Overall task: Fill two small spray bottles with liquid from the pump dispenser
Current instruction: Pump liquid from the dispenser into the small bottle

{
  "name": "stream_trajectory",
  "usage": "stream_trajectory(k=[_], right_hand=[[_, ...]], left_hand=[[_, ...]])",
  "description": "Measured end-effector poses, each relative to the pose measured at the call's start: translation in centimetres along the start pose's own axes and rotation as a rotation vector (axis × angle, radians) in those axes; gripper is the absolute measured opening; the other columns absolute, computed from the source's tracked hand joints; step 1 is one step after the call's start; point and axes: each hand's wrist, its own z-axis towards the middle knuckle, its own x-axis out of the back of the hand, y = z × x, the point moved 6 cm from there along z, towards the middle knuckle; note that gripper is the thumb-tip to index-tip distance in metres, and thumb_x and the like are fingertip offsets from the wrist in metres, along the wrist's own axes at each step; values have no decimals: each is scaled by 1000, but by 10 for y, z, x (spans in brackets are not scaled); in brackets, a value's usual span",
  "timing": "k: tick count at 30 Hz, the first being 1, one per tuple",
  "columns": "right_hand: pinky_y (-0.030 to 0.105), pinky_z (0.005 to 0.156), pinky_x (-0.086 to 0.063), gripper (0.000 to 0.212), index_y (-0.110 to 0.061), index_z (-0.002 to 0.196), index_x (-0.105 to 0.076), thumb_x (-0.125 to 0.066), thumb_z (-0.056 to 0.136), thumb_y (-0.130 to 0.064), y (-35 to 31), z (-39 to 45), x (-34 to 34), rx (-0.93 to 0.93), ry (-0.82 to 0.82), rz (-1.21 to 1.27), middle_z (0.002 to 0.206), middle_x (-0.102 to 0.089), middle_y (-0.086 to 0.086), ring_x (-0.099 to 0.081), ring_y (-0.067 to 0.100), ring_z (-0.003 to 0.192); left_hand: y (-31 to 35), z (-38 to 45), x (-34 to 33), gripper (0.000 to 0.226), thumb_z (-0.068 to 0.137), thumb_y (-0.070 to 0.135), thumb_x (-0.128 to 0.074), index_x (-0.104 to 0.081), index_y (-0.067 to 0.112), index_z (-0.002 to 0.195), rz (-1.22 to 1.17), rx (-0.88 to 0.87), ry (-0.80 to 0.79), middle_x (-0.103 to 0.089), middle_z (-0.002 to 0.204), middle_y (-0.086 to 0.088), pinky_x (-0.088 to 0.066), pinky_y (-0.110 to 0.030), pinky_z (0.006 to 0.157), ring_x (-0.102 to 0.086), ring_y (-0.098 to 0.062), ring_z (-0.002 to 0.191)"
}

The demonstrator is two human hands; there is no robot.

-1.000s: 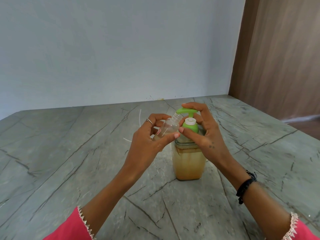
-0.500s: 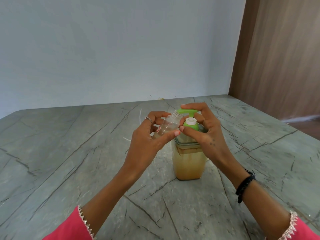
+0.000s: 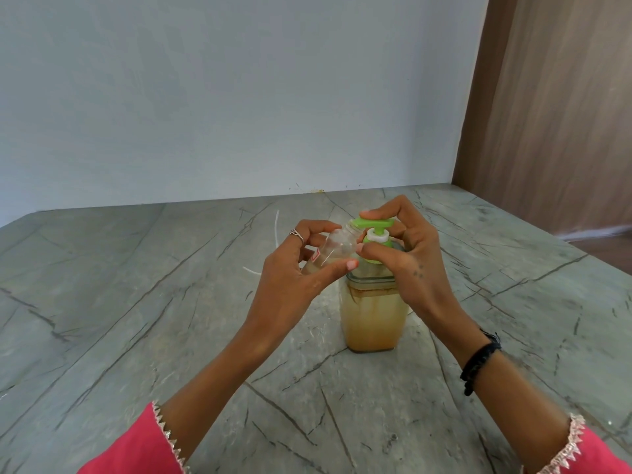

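Your tabletop (image 3: 136, 302): grey veined stone look, smooth, faint sheen. Pump dispenser (image 3: 374, 313): clear glossy plastic body, cloudy amber liquid inside; pump head (image 3: 374, 224) smooth green plastic with white collar. Small spray bottle (image 3: 337, 246) in your left hand (image 3: 290, 285): transparent plastic, glossy. Wall (image 3: 205, 97): matt paint. Side panel (image 3: 554, 107): brown wood grain. Sleeves (image 3: 136, 449): pink cloth, metallic trim.

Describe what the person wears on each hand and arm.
The left hand carries a silver ring on one finger; its arm ends in a pink sleeve with pale zigzag trim. The right hand shows small dark dot markings on its back, a black braided band at the wrist, and a matching pink trimmed sleeve.
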Motion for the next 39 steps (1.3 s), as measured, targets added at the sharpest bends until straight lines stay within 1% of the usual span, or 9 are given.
stream_trajectory(k=[3, 7, 14, 17, 21, 25, 33, 37, 39], right_hand=[[21, 73, -53, 30, -21, 97, -61, -67, 73, -5, -2, -1, -1, 19, -12, -26, 84, -71, -3, -69, 13, 82], [12, 75, -49, 32, 3, 107, -59, -64, 75, -3, -1, -2, -1, 50, -43, -82, 93, -64, -28, -63, -4, 86], [10, 78, -47, 33, 7, 107, -58, -63, 77, -5, 0, -3, -2, 94, -52, -105, 96, -62, -32, -61, -8, 88], [15, 81, -50, 38, 1, 112, -57, -67, 77, -12, 0, -4, -1, 87, -48, -96, 98, -64, -27, -64, 0, 91], [22, 82, -52, 39, -19, 116, -52, -67, 80, -14, -1, -5, -2, 64, -54, -90, 94, -68, -15, -67, 9, 91], [19, 80, -53, 48, -35, 119, -47, -69, 77, -29, -2, -8, -3, 50, -75, -111, 102, -68, -17, -67, 7, 97], [4, 80, -43, 41, -25, 110, -54, -71, 80, -3, -2, -7, -1, 75, -9, -126, 89, -70, 7, -70, 14, 84], [27, 78, -56, 37, -29, 105, -57, -69, 78, -8, -3, -6, -1, 41, 6, -80, 91, -72, 6, -71, 19, 86], [29, 72, -58, 35, -27, 100, -58, -69, 78, -2, -4, -6, -1, 29, 11, -53, 91, -72, 4, -71, 18, 85]], left_hand=[[-1, 0, 1, 34, 69, 35, -72, -54, 38, 98, -20, 15, 6, -62, 89, 16, -57, -24, 61, -63, -8, 82], [2, 1, 1, 37, 61, 45, -66, -52, 41, 96, -23, 14, 11, -61, 92, 18, -57, -20, 61, -61, -2, 85], [3, 0, 1, 38, 61, 45, -65, -51, 41, 97, -27, 15, 9, -61, 94, 16, -56, -19, 61, -63, -7, 85], [4, 1, 1, 39, 61, 45, -65, -51, 41, 97, -24, 15, 10, -60, 95, 16, -55, -16, 60, -62, -7, 86], [3, 0, 1, 39, 61, 45, -66, -53, 40, 98, -39, 19, 8, -62, 94, 15, -57, -20, 61, -63, -7, 85], [3, 0, 1, 39, 61, 46, -66, -53, 40, 98, -42, 18, 5, -63, 93, 16, -57, -21, 62, -63, -4, 85], [4, 0, 2, 38, 63, 43, -66, -52, 41, 97, -30, 14, 3, -61, 95, 16, -55, -17, 60, -63, -6, 86], [4, 0, 2, 38, 62, 43, -67, -53, 40, 97, -27, 16, 9, -62, 91, 17, -56, -19, 59, -63, -5, 84], [2, 0, 2, 39, 65, 40, -70, -55, 36, 101, -26, 24, 4, -62, 92, 15, -56, -22, 61, -63, -8, 84]])
